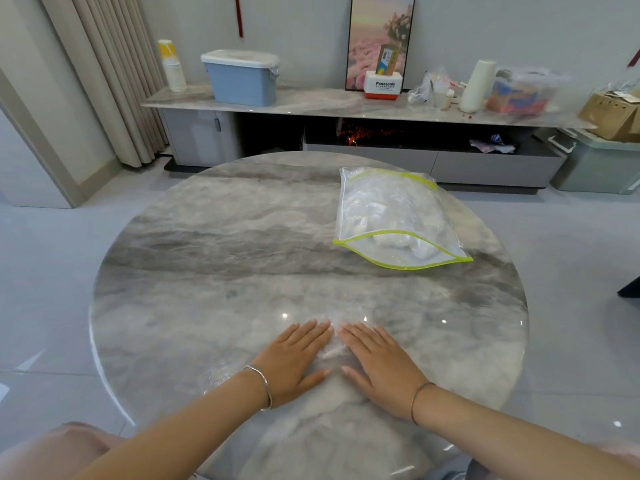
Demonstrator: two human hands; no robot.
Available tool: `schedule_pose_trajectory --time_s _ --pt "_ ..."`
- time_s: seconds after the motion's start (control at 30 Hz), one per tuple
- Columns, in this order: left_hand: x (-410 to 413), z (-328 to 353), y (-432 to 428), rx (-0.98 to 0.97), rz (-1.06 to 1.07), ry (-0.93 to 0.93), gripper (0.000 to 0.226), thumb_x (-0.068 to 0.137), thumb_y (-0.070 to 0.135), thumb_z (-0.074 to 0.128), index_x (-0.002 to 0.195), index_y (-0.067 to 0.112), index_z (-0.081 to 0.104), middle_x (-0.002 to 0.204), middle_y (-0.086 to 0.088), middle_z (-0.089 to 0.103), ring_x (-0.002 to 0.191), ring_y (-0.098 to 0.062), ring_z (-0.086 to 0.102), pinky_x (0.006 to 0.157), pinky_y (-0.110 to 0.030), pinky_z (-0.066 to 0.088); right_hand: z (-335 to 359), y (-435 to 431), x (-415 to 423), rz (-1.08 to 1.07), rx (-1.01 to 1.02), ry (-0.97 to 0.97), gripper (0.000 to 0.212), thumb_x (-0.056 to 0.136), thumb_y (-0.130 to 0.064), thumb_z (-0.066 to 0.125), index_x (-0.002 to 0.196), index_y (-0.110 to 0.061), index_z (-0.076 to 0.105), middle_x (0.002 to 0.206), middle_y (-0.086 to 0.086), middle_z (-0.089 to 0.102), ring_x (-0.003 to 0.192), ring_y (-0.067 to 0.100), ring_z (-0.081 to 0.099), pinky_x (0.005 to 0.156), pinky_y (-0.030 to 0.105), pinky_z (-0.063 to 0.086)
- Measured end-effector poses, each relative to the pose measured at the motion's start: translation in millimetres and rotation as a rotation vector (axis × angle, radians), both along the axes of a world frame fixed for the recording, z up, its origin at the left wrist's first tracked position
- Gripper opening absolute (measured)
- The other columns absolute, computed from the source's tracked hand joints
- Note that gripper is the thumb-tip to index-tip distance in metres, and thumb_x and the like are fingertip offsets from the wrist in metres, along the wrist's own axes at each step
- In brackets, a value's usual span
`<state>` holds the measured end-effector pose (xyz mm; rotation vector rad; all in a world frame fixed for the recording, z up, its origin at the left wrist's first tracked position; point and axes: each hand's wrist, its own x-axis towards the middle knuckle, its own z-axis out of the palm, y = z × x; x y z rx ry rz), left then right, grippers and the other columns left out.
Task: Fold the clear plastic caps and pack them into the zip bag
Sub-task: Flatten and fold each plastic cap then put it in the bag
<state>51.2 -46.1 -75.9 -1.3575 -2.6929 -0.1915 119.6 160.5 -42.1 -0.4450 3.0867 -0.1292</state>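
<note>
A clear plastic cap lies flat on the round marble table near its front edge, hard to make out against the stone. My left hand and my right hand press on it side by side, palms down, fingers straight, fingertips almost meeting. A clear zip bag with a yellow-green zip edge lies at the far right of the table. Its mouth faces me and gapes open, and crumpled clear caps fill it.
Behind the table runs a long low marble cabinet carrying a blue lidded bin, stacked paper cups, a framed picture, a white roll and bags. A grey crate stands on the floor at the right.
</note>
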Motion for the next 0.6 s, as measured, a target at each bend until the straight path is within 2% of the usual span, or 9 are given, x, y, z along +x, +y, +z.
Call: schedule_pose_trajectory --time_s 0.07,0.1,0.2,0.3,0.4,0.47,0.53,0.6 --pt "-2.0 2.4 -1.0 0.007 -0.021 0.015 0.064 0.097 0.056 0.012 0.136 0.017 0.043 0.137 0.002 0.052 0.124 -0.014 0.051 0.098 -0.036 0.044 -2.8 10.2 -4.7 0.042 -0.053 -0.071 0.073 0.088 -0.057 0.009 0.147 -0.018 0.028 0.153 -0.003 0.028 0.141 0.012 0.025 0.115 0.027 0.000" --pt "-2.8 4.1 -1.3 0.007 -0.030 0.023 0.062 0.096 0.057 0.014 0.135 0.019 0.045 0.137 0.002 0.053 0.123 -0.014 0.052 0.098 -0.036 0.044 -5.2 12.5 -6.8 0.066 -0.065 -0.056 0.074 0.085 -0.057 0.012 0.147 -0.018 0.029 0.153 -0.002 0.029 0.141 0.014 0.026 0.114 0.029 0.001" --pt "-4.8 9.1 -0.6 0.045 -0.065 0.060 0.048 0.091 0.052 0.033 0.124 0.025 0.053 0.131 0.004 0.057 0.117 -0.014 0.057 0.096 -0.034 0.045 -4.9 13.2 -8.2 0.072 -0.065 -0.011 0.064 0.085 -0.051 0.028 0.134 -0.016 0.050 0.140 0.001 0.048 0.128 0.017 0.047 0.109 0.031 0.022" --pt "-6.5 15.1 1.4 0.093 -0.079 0.056 0.038 0.079 0.046 0.044 0.111 0.029 0.057 0.122 0.005 0.060 0.106 -0.013 0.062 0.091 -0.027 0.048 -1.6 11.0 -10.2 0.111 -0.064 0.102 0.046 0.076 -0.042 0.041 0.108 -0.020 0.065 0.115 -0.004 0.060 0.102 0.011 0.060 0.092 0.023 0.044" --pt "-10.6 17.0 4.3 0.162 -0.065 0.122 0.027 0.070 0.038 0.063 0.096 0.029 0.062 0.101 0.009 0.062 0.082 -0.009 0.062 0.078 -0.017 0.043 0.6 12.6 -14.5 0.143 -0.037 0.174 0.034 0.065 -0.031 0.048 0.092 -0.024 0.067 0.095 -0.009 0.058 0.082 0.008 0.059 0.077 0.019 0.046" --pt "-13.4 15.6 5.7 0.178 -0.046 0.119 0.024 0.065 0.032 0.072 0.087 0.027 0.066 0.085 0.010 0.061 0.069 -0.008 0.060 0.071 -0.018 0.036 -1.3 15.1 -17.9 0.133 -0.066 0.121 0.030 0.067 -0.021 0.053 0.093 -0.020 0.067 0.093 -0.007 0.059 0.081 0.012 0.058 0.079 0.022 0.044" --pt "-15.3 19.2 3.8 0.182 -0.024 0.051 0.015 0.074 0.034 0.056 0.082 0.025 0.065 0.074 0.009 0.060 0.063 -0.012 0.059 0.066 -0.019 0.031 -2.6 18.6 -20.5 0.062 -0.193 0.062 0.028 0.077 -0.023 0.046 0.093 -0.017 0.068 0.094 -0.006 0.062 0.085 0.016 0.058 0.084 0.024 0.040" --pt "-13.2 27.3 3.3 0.239 0.076 -0.104 0.037 0.082 0.044 0.036 0.088 0.021 0.064 0.076 0.004 0.064 0.069 -0.019 0.061 0.064 -0.020 0.029 -1.5 18.9 -21.3 -0.048 -0.387 0.022 0.026 0.082 -0.030 0.045 0.079 -0.017 0.067 0.087 -0.011 0.062 0.080 0.015 0.058 0.081 0.023 0.035"
